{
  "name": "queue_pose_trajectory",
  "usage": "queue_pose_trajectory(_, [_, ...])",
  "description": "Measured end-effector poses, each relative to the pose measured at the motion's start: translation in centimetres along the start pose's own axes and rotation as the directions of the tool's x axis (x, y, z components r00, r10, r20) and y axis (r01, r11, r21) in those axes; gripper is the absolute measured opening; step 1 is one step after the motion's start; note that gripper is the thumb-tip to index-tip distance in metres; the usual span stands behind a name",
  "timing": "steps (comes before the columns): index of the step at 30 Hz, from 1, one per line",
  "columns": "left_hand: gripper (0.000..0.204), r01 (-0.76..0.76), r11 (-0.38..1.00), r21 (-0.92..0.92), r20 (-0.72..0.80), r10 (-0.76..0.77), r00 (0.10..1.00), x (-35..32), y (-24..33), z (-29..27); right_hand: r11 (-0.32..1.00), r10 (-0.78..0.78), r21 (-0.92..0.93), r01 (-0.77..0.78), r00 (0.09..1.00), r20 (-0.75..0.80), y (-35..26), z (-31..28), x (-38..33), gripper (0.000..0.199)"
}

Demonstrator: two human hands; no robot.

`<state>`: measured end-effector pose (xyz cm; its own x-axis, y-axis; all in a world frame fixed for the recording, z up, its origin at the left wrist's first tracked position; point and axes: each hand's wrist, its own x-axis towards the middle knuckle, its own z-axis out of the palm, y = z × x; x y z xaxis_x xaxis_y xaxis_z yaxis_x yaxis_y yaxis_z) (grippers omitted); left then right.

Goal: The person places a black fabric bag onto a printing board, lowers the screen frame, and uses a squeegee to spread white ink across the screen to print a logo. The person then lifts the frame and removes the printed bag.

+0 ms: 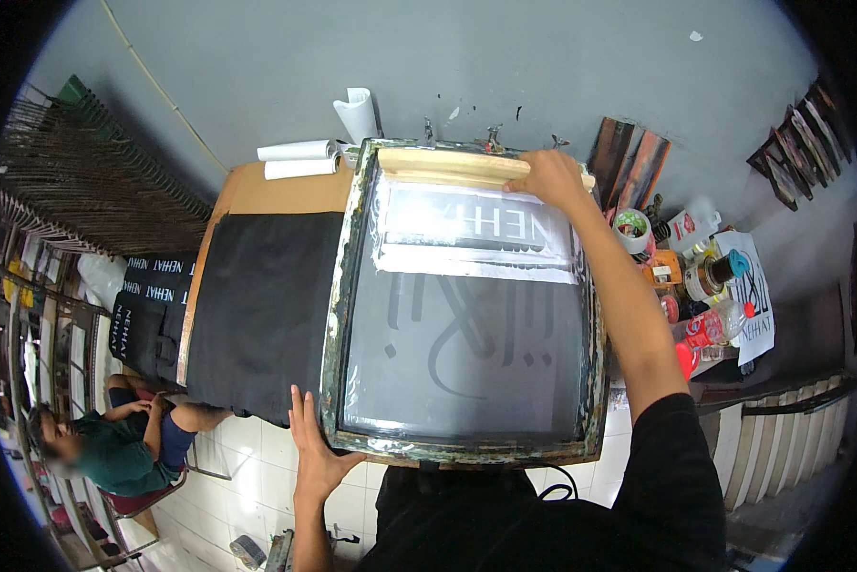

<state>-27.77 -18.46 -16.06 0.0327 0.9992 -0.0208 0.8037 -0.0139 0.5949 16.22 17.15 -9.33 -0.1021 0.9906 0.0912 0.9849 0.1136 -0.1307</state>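
Black cloth (257,305) flanks the screen frame (338,315); right hand (552,179) grips squeegee (447,167), left hand (316,448) flat.

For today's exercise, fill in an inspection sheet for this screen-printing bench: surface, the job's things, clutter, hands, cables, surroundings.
Surface: brown table, mostly covered by black cloth.
Job's things: framed printing screen lying flat; wooden squeegee at its far end.
Clutter: paper rolls, tape rolls, bottles and pots at the right.
Hands: left hand flat against the frame's near left corner; right hand gripping the squeegee.
Cables: one black loop below the frame.
Surroundings: grey wall, drying racks, white tiled floor, a seated person.
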Motion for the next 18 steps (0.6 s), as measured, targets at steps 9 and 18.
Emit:
queue_pose_trajectory(9, [0.14,-0.298,0.936,0.185,-0.083,0.318,0.945,0.4,-2.8,1.0,0.994,-0.021,0.102,0.047,0.971,-0.239,2.6,1.8,2.3,0.068])
queue_pose_trajectory(18, [0.144,-0.405,0.914,-0.003,-0.426,0.365,0.828,-0.7,-4.8,2.7,0.918,-0.091,0.315,0.24,0.903,-0.421,-1.9,-12.7,-15.9,0.046])
